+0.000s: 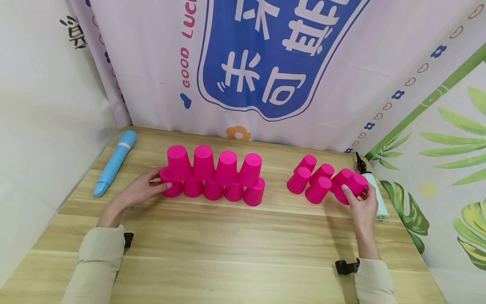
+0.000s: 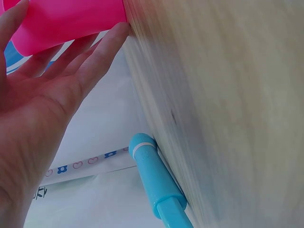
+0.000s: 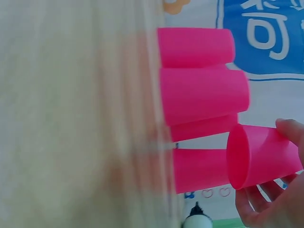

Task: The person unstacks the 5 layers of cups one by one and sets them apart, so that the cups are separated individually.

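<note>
Pink cups stand upside down in a two-level row, several in the bottom row (image 1: 214,191) and several more in the upper row (image 1: 226,166). At the row's left end my left hand (image 1: 141,185) grips the lowest cup (image 2: 76,21), thumb in front and fingers behind. To the right, a loose group of upside-down pink cups (image 1: 318,190) stands on the table. My right hand (image 1: 363,207) holds a pink cup (image 3: 268,154) between thumb and fingers. This cup is tilted, its rim clear of the table, and overlaps the group's rightmost cup (image 3: 202,170).
On the wooden table (image 1: 228,253), a light blue tube-shaped tool (image 1: 115,162) lies at the left. A mint-green cylinder with a black tip (image 1: 376,196) lies beside my right hand. A printed curtain (image 1: 159,84) hangs along the back edge.
</note>
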